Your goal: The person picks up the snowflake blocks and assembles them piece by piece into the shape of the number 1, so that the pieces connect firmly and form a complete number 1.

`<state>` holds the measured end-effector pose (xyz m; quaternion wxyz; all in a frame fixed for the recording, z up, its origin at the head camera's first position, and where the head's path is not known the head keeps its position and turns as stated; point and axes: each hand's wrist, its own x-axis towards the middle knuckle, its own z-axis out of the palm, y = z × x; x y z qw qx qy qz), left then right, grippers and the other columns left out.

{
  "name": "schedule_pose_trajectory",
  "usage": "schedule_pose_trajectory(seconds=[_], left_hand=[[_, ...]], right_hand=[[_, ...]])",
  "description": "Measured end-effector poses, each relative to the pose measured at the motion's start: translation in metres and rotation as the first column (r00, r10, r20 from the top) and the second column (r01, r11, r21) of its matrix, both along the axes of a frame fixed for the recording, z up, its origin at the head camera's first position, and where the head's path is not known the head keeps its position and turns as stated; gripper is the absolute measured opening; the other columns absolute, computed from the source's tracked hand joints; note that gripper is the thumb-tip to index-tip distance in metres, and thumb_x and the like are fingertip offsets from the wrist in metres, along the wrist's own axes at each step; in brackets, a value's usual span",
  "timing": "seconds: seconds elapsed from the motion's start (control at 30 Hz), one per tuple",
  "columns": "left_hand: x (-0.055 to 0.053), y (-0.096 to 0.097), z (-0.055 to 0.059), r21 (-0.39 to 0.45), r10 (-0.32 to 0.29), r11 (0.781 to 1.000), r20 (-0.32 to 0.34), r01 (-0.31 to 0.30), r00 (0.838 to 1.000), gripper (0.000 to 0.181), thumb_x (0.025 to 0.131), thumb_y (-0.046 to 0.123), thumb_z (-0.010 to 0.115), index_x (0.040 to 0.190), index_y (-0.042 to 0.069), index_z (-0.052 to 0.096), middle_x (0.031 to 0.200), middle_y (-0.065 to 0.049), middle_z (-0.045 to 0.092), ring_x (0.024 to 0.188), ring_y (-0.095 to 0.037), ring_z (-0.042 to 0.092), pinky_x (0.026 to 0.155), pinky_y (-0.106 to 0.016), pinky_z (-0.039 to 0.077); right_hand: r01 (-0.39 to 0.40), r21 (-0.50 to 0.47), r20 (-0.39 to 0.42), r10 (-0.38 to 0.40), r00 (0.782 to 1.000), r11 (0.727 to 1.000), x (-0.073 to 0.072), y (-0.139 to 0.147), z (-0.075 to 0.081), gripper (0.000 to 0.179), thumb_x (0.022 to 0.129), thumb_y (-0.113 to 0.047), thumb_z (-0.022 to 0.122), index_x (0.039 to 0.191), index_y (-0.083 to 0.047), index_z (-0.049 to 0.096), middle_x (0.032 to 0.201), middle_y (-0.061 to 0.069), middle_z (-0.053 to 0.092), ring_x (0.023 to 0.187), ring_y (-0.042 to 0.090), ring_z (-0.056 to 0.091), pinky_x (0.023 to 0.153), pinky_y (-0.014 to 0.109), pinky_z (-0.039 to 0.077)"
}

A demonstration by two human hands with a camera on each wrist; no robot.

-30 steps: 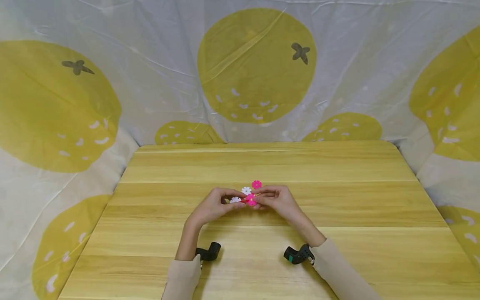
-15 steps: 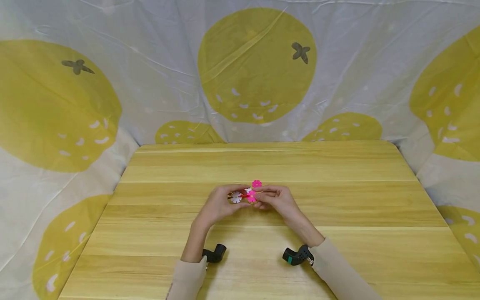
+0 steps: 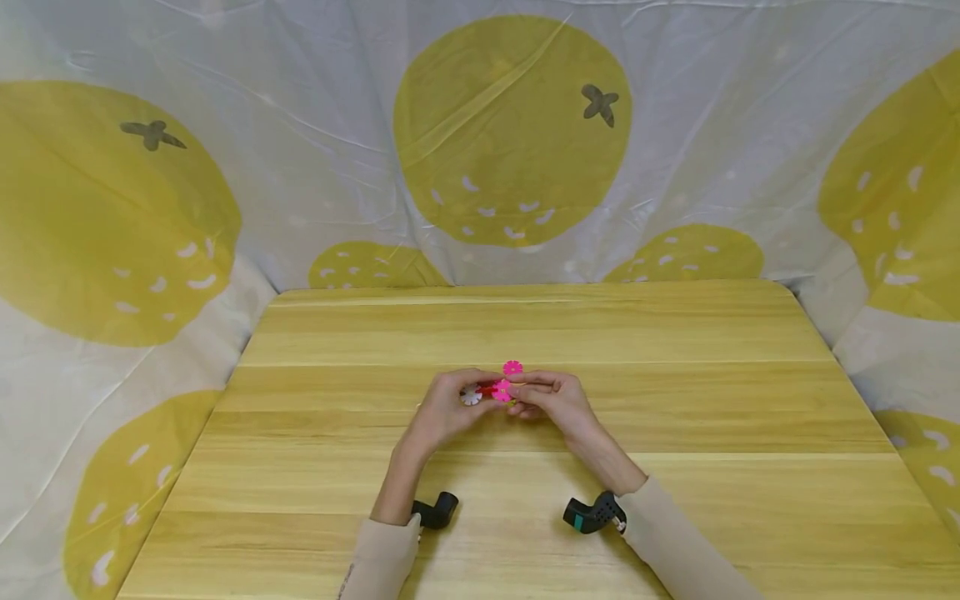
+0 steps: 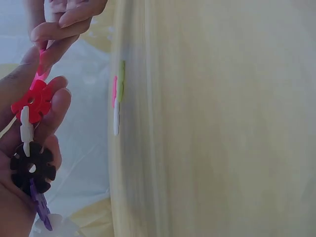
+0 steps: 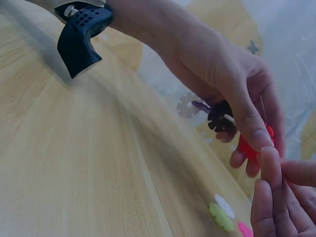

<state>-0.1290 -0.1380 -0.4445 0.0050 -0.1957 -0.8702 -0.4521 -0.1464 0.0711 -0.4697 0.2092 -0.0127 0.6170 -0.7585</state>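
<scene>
Flower-disc chain of interlocked notched pieces, pink, red, white, black and purple, aloft between the fingers.

The left hand has moved right — head view loses the tabletop white flower.

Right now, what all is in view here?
Table: one, yellowish, under the hands.
Printed cloth: count unclear, white and yellow, behind and beside the table.
Loose discs: three, pink, green, white, on the table near the hands.
Linked discs: at least five, pink, red, white, black, purple, in the hands.
Wrist cameras: two, black, one per wrist.
Sleeves: two, beige, on the forearms.
Left hand: one, bare, gripping the linked discs.
Right hand: one, bare, pinching a pink one.
</scene>
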Motion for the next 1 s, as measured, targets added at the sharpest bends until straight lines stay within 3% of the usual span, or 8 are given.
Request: schedule_pose_trajectory(seconds=[0.17, 0.4, 0.53, 0.7, 0.87, 1.0], left_hand=[[0.0, -0.002, 0.0, -0.014, 0.024, 1.0, 0.007, -0.024, 1.0, 0.03, 0.088, 0.013, 0.084, 0.116, 0.007, 0.078, 0.114, -0.007, 0.079, 0.106, -0.021, 0.074, 0.092, -0.037, 0.06], [-0.001, -0.013, 0.001, -0.03, 0.101, 0.995, 0.099, -0.099, 0.99, 0.027, 0.089, 0.015, 0.083, 0.115, 0.01, 0.077, 0.112, -0.004, 0.078, 0.101, -0.017, 0.071, 0.09, -0.037, 0.059], [-0.001, -0.02, 0.001, -0.046, 0.129, 0.991, 0.122, -0.124, 0.984, 0.026, 0.091, 0.019, 0.082, 0.115, 0.013, 0.076, 0.108, -0.002, 0.077, 0.097, -0.015, 0.069, 0.088, -0.035, 0.058], [-0.002, -0.026, 0.0, -0.05, 0.127, 0.991, 0.124, -0.122, 0.984, 0.025, 0.092, 0.019, 0.08, 0.116, 0.015, 0.073, 0.099, -0.003, 0.075, 0.089, -0.015, 0.065, 0.081, -0.032, 0.055], [-0.003, -0.027, 0.0, -0.035, 0.113, 0.993, 0.121, -0.109, 0.986, 0.025, 0.093, 0.017, 0.079, 0.116, 0.016, 0.07, 0.096, -0.002, 0.075, 0.087, -0.016, 0.064, 0.079, -0.031, 0.054], [-0.003, -0.029, 0.0, -0.031, 0.111, 0.994, 0.125, -0.108, 0.986, 0.025, 0.093, 0.016, 0.079, 0.116, 0.018, 0.071, 0.096, -0.001, 0.075, 0.085, -0.017, 0.063, 0.078, -0.031, 0.053]], right_hand=[[-0.011, 0.022, -0.006, 0.011, 1.0, 1.0, -0.002, 0.0, -0.001, 0.034, 0.099, -0.005, 0.067, 0.128, 0.011, 0.064, 0.088, -0.001, 0.081, 0.071, 0.009, 0.075, 0.069, 0.023, 0.061], [0.025, 0.132, -0.084, -0.014, 0.996, 0.991, -0.006, 0.009, -0.002, 0.032, 0.097, -0.007, 0.071, 0.124, 0.01, 0.067, 0.115, 0.026, 0.075, 0.081, 0.017, 0.076, 0.076, 0.031, 0.064], [-0.008, 0.194, -0.084, 0.024, 0.996, 0.981, -0.009, 0.012, -0.007, 0.032, 0.097, -0.006, 0.072, 0.125, 0.009, 0.068, 0.12, 0.029, 0.072, 0.085, 0.019, 0.076, 0.078, 0.031, 0.064], [-0.056, 0.212, -0.102, 0.079, 0.992, 0.976, -0.011, 0.012, -0.014, 0.033, 0.094, 0.0, 0.072, 0.124, 0.012, 0.067, 0.11, 0.028, 0.074, 0.082, 0.013, 0.074, 0.075, 0.027, 0.062], [-0.055, 0.235, -0.147, 0.091, 0.985, 0.97, -0.012, 0.006, -0.018, 0.033, 0.089, 0.002, 0.076, 0.12, 0.012, 0.07, 0.092, 0.015, 0.073, 0.07, 0.01, 0.069, 0.067, 0.025, 0.061], [-0.053, 0.286, -0.203, 0.115, 0.972, 0.957, -0.012, 0.002, -0.02, 0.032, 0.087, 0.003, 0.078, 0.118, 0.01, 0.072, 0.084, 0.017, 0.072, 0.061, 0.01, 0.065, 0.061, 0.023, 0.059]])
